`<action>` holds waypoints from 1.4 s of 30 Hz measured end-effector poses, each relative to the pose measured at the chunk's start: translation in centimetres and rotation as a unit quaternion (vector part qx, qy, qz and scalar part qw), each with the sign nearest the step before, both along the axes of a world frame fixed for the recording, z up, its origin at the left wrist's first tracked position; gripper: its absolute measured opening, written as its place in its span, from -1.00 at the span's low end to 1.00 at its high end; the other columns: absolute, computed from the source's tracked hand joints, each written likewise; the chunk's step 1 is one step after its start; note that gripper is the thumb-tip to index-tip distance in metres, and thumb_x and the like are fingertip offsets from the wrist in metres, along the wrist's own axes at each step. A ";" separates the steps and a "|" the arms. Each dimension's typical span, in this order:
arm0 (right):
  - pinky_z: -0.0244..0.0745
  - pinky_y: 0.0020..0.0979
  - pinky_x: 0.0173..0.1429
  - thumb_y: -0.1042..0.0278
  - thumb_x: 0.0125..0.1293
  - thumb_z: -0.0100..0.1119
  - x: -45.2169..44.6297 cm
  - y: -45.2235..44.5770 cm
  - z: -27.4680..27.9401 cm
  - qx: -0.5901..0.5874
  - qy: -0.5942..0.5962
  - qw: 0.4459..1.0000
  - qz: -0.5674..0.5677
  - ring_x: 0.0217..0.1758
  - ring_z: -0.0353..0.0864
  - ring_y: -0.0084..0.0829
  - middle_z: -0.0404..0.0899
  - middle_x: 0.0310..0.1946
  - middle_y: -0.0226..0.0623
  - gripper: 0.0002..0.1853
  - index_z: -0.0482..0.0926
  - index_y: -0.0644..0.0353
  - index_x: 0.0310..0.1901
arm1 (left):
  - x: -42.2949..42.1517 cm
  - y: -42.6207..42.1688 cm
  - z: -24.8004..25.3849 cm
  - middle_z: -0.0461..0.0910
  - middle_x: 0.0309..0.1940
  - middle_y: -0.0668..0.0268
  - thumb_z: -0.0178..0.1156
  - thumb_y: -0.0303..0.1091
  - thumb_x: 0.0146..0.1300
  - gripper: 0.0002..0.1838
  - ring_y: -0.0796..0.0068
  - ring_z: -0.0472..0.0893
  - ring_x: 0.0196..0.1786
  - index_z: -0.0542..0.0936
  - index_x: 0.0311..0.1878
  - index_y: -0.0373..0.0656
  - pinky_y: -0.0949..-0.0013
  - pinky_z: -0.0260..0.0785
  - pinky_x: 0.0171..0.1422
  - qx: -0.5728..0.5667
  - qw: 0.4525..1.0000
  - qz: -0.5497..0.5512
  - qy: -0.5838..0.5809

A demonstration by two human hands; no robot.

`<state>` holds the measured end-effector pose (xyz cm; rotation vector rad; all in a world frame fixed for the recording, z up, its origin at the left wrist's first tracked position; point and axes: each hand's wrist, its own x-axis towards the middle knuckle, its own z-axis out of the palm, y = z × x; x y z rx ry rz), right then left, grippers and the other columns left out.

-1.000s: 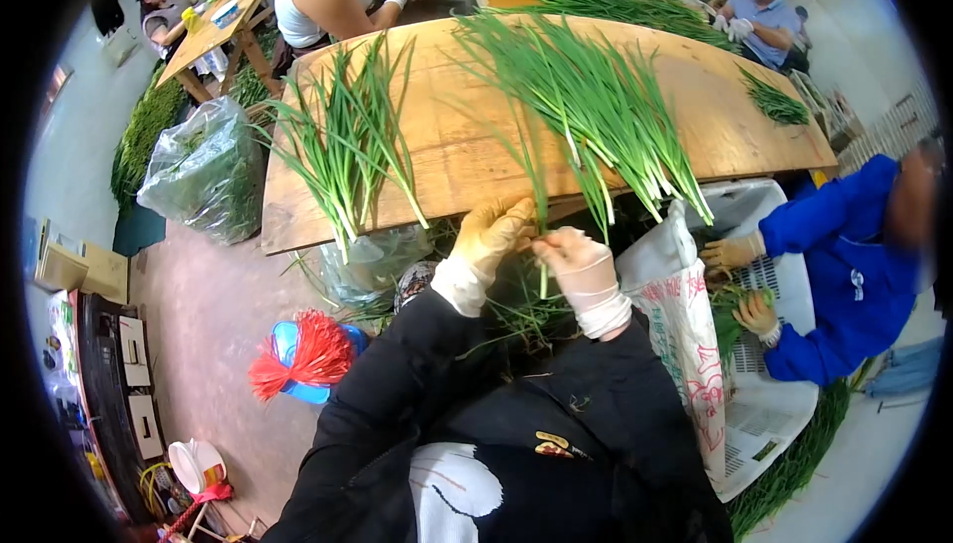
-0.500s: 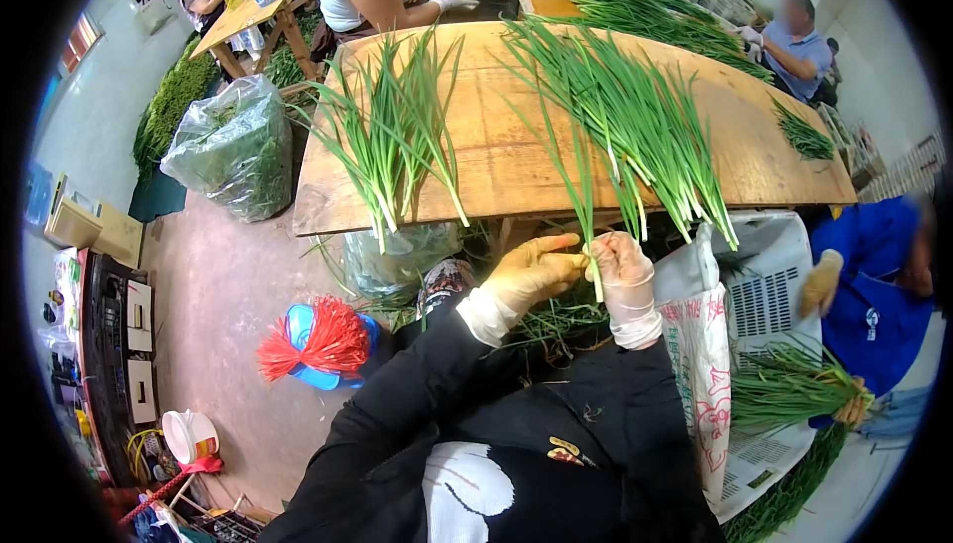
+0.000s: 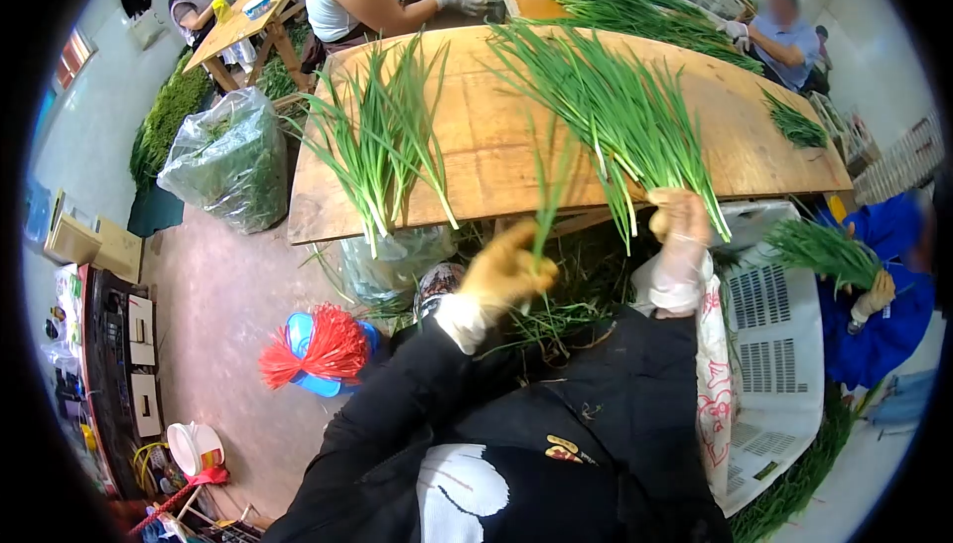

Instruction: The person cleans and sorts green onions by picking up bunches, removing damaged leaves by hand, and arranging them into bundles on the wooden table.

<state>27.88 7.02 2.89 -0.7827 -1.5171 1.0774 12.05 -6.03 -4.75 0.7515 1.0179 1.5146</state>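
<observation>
My left hand [image 3: 508, 270], in a yellowish glove with a white cuff, is smeared by motion in front of the table edge. It is closed on a thin garlic chive stalk [image 3: 547, 201] whose leaves stand upward. At the white ends of the larger pile of garlic chives [image 3: 635, 111], my right hand [image 3: 681, 230], in a pale thin glove, has its fingers bent around stalk ends; the fingertips are partly hidden. A smaller group of garlic chives [image 3: 382, 151] lies on the wooden table [image 3: 486, 146] to the left, its white ends over the front edge.
Green scraps [image 3: 556, 325] lie across my lap. At right stand a white plastic basket [image 3: 779, 344] and a person in blue [image 3: 879, 295] holding a green bundle [image 3: 826, 253]. Red ties [image 3: 328, 344] sit at left on a blue stool. Other people work behind the table.
My hands have moved apart: the left swung left with a stalk, the right went right and up to the pile. The person in blue has lifted a green bundle above the basket.
</observation>
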 end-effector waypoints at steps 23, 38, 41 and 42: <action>0.41 -0.44 -0.45 0.02 0.11 0.10 0.7 2.7 -3.4 -0.048 -0.526 0.843 0.104 -0.49 0.54 -0.43 0.55 -0.51 -0.24 -0.64 0.47 0.21 -0.32 | -11.4 1.1 2.4 0.01 0.29 0.23 0.13 -0.33 -0.01 -0.29 0.12 -0.01 0.32 0.12 0.26 0.15 0.15 -0.15 0.31 -0.191 0.466 0.342 0.793; 0.12 -0.72 -0.67 0.08 0.26 -0.06 1.1 -6.0 -6.9 -0.484 -0.040 0.800 0.351 -0.79 0.28 -0.67 0.47 -0.74 -0.38 -0.61 0.55 0.28 -0.45 | 0.9 1.7 -1.9 0.49 -0.10 0.17 0.04 -0.33 0.19 -0.61 0.42 0.50 -0.10 0.33 0.05 -0.31 0.42 0.34 -0.01 -0.081 0.964 -0.107 -0.230; 0.15 -0.69 -0.66 0.04 0.25 -0.07 2.4 -6.6 -8.2 -0.492 -0.008 0.788 0.369 -0.78 0.28 -0.65 0.46 -0.75 -0.38 -0.57 0.55 0.31 -0.43 | 0.8 1.2 -1.5 0.50 -0.10 0.27 0.10 -0.32 0.15 -0.67 0.49 0.49 -0.08 0.44 -0.02 -0.21 0.46 0.29 0.01 -0.084 0.973 -0.083 -0.200; 0.15 -0.68 -0.66 0.03 0.25 -0.08 2.7 -6.9 -7.9 -0.483 -0.015 0.789 0.378 -0.78 0.28 -0.65 0.46 -0.75 -0.37 -0.56 0.55 0.32 -0.42 | 0.7 1.0 -1.6 0.50 -0.10 0.27 0.10 -0.32 0.15 -0.67 0.49 0.49 -0.08 0.44 -0.02 -0.21 0.46 0.29 0.01 -0.086 0.972 -0.084 -0.201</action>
